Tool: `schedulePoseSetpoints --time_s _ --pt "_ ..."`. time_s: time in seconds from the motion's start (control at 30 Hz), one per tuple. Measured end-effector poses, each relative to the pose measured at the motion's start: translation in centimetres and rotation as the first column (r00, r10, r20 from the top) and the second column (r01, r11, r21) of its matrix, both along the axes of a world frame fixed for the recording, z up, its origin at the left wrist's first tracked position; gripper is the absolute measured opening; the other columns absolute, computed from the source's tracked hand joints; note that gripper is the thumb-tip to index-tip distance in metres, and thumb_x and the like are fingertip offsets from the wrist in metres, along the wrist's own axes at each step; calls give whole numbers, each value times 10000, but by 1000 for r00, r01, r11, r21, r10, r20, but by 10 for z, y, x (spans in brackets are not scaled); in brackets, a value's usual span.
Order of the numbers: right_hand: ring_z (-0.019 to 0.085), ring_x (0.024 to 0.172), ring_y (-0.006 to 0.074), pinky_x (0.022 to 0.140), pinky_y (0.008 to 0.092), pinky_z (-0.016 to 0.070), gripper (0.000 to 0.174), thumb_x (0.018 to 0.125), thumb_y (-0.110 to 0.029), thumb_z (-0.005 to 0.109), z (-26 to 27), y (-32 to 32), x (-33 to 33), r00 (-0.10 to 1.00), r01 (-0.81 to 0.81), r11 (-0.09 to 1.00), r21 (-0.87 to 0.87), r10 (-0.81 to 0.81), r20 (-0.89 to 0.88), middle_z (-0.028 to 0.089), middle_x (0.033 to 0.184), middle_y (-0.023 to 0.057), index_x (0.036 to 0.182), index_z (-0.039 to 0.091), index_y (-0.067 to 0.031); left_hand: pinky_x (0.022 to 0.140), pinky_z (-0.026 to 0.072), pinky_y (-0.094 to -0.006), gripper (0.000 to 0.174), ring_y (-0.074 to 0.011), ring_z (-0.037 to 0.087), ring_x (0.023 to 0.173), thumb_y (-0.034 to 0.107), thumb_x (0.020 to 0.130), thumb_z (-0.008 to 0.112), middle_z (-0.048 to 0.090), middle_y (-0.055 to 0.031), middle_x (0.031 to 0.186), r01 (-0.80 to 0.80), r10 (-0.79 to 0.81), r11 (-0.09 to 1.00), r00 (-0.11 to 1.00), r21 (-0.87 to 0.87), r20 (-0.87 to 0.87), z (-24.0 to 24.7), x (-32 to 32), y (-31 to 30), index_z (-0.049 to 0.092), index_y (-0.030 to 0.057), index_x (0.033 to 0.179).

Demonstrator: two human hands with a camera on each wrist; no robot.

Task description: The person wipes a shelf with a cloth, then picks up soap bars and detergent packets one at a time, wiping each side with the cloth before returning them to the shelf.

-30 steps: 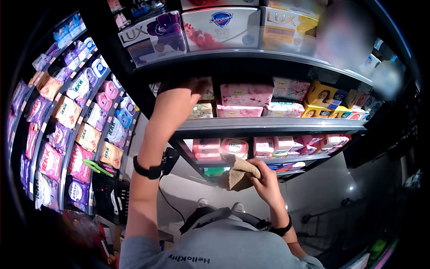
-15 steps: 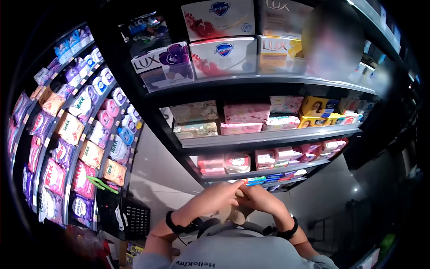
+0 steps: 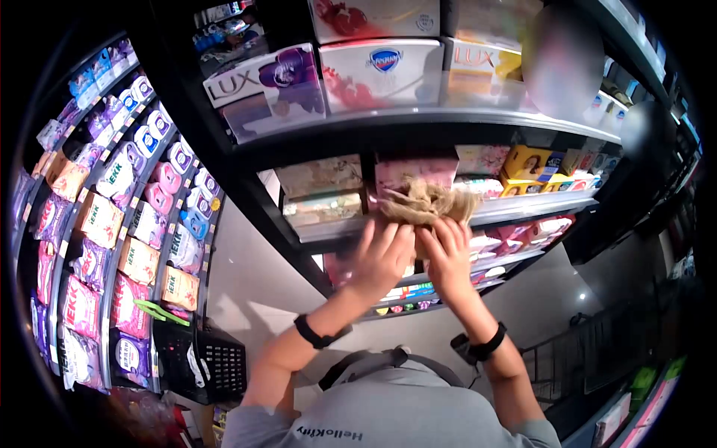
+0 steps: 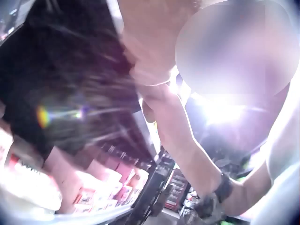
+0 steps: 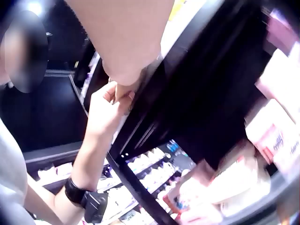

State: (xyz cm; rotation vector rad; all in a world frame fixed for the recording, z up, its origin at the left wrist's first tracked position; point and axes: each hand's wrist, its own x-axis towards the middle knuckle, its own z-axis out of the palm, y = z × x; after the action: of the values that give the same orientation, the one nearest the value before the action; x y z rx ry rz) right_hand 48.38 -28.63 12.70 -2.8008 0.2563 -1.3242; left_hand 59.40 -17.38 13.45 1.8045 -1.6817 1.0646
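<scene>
A crumpled tan cloth (image 3: 427, 203) is up in front of the middle shelf, overlapping the pink packs in the head view. Both hands hold it from its lower side. My left hand (image 3: 385, 256) grips it with thumb and fingers; the right wrist view shows this left hand (image 5: 105, 105) pinching a tan fold. Beside it my right hand (image 3: 448, 252) holds the cloth with bent fingers. In the left wrist view, the near hand hides the cloth.
Boxed soaps (image 3: 381, 73) line the upper shelf, above pink tissue packs (image 3: 416, 172) and yellow boxes (image 3: 532, 164). Bagged goods (image 3: 101, 216) fill the left rack. A black basket (image 3: 224, 366) stands at lower left and a cart (image 3: 575, 340) at right.
My left hand came down from the middle shelf to join the right at the cloth near the body. Both hands have since lifted and opened out the cloth toward the shelf.
</scene>
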Motion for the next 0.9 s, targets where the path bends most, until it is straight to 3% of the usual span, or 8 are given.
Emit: schedulePoseSetpoints --time_s 0.07,0.1,0.2,0.27,0.4,0.47,0.67,0.9 --pt "428 1086 365 931 496 303 294 658 -28 523 -18 4 3 997 57 998 -41 -55 51 502 1114 155 947 576 -35 953 330 -490 315 -267 488 1035 118 714 564 538 -116 1057 -16 18 1000 996 25 -87 -14 -7 2 576 26 1015" --pt "428 1092 354 932 514 299 308 643 -31 538 -18 4 6 992 27 1000 -13 -25 122 502 1112 158 948 574 -27 952 330 -488 300 -270 492 1028 111 714 561 545 -114 1042 -44 45 999 995 21 -92 -10 -9 2 582 35 1003" --pt "460 1023 340 924 530 309 332 625 -64 556 -13 8 9 995 46 998 39 -49 89 519 1026 137 955 566 -25 913 353 -474 254 -269 521 960 76 695 558 583 -80 919 -54 54 999 989 6 -138 -6 -11 -1 607 61 944" --pt "477 981 316 913 495 333 292 648 -89 562 -3 14 12 992 85 996 20 -86 90 524 993 117 936 559 -38 886 360 -459 259 -254 530 921 64 686 560 591 -68 894 -91 95 995 981 30 -171 -10 -10 -2 612 64 939" --pt "466 964 383 842 457 368 345 672 -63 582 8 26 17 996 37 992 119 -46 72 514 1041 170 1011 551 -4 893 332 -449 301 -261 512 959 18 661 543 587 -76 941 -90 72 995 960 -54 -271 -3 -5 4 616 65 949" --pt "490 902 304 858 440 371 273 664 -106 590 13 35 23 994 41 994 105 -52 98 518 932 112 927 557 -41 903 318 -452 300 -267 497 989 14 661 533 581 -80 952 -126 112 992 950 -29 -293 -6 -2 14 618 68 943" --pt "501 923 296 838 433 387 329 627 -70 579 3 58 45 985 -134 987 93 123 122 528 977 119 953 581 -26 913 288 -471 288 -275 486 964 -11 675 530 560 -92 930 -276 283 959 918 64 -277 -1 5 52 618 51 942" --pt "500 935 320 846 412 392 349 564 -45 575 8 65 47 983 -167 969 182 148 110 535 965 129 912 586 -29 845 414 -374 336 -285 510 988 28 680 556 565 -99 1008 -165 176 984 939 63 -294 -16 16 63 594 16 1013"
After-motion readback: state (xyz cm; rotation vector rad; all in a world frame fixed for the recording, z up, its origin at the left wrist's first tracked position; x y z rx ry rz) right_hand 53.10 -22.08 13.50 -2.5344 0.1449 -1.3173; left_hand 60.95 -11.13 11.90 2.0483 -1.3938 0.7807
